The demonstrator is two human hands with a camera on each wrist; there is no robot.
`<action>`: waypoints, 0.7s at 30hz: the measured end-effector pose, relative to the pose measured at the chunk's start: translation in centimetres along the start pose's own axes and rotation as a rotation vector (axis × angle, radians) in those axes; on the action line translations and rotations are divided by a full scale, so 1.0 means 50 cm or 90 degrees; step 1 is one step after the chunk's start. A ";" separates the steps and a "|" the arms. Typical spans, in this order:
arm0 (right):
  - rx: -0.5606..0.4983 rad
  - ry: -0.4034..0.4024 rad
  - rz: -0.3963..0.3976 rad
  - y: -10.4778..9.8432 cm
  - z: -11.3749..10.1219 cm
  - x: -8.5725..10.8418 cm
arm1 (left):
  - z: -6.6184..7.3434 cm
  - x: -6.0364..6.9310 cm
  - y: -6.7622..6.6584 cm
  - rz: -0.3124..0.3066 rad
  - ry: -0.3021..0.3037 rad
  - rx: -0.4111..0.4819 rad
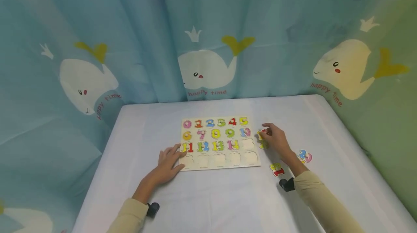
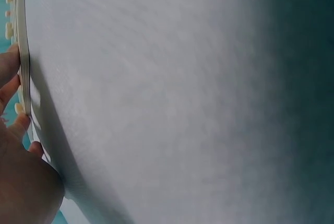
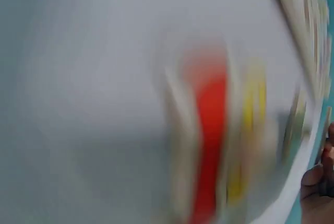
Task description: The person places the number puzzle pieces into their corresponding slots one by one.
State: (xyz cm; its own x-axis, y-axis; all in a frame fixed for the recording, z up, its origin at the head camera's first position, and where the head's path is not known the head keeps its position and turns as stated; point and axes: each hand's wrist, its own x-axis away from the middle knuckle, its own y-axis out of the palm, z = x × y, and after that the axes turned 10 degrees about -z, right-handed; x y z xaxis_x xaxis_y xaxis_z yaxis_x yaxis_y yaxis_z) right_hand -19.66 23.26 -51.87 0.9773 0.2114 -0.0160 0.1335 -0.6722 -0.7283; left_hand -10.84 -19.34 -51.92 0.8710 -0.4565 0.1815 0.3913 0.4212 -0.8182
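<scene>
A wooden number puzzle board (image 1: 210,162) lies on the table, with knobbed pieces from 0 to 14 set in its upper rows. My left hand (image 1: 167,166) rests at the board's left edge, fingers spread onto it; the left wrist view catches those fingers (image 2: 9,70) at the rim. Right of the board, my right hand (image 1: 277,140) pinches a yellow and red number piece (image 1: 260,135) between thumb and fingers. Just below it lies a yellow-green piece (image 1: 263,145), partly covered by the hand. The right wrist view shows only part of my right hand (image 3: 318,192).
Nearer me on the right lies a red and yellow number piece (image 1: 277,170), blurred in the right wrist view. Beyond my right wrist, a blue and pink number piece (image 1: 306,155) overlaps something yellow. Bare recesses (image 1: 219,159) line the board's bottom row. Curtains surround the white table (image 1: 208,196).
</scene>
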 end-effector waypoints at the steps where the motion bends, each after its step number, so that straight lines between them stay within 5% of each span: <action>1: 0.001 0.000 -0.011 0.015 -0.016 0.006 | -0.001 0.001 0.000 0.002 -0.001 0.000; 8: 0.053 0.015 -0.005 0.080 -0.061 0.017 | -0.007 0.004 0.002 -0.001 -0.006 -0.013; 16: -0.004 0.053 -0.010 0.078 -0.062 0.025 | -0.013 0.003 0.004 0.000 -0.009 -0.008; 21: -0.027 0.034 0.045 0.074 -0.059 0.024 | -0.012 -0.001 0.004 -0.005 0.000 -0.002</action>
State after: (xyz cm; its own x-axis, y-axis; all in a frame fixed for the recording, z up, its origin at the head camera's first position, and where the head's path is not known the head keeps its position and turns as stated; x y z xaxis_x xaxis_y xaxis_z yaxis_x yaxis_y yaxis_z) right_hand -17.49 18.92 -52.55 0.9918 0.1245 -0.0289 0.0694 -0.7142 -0.6965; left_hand -11.01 -19.69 -52.42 0.8678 -0.4599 0.1882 0.3976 0.4155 -0.8181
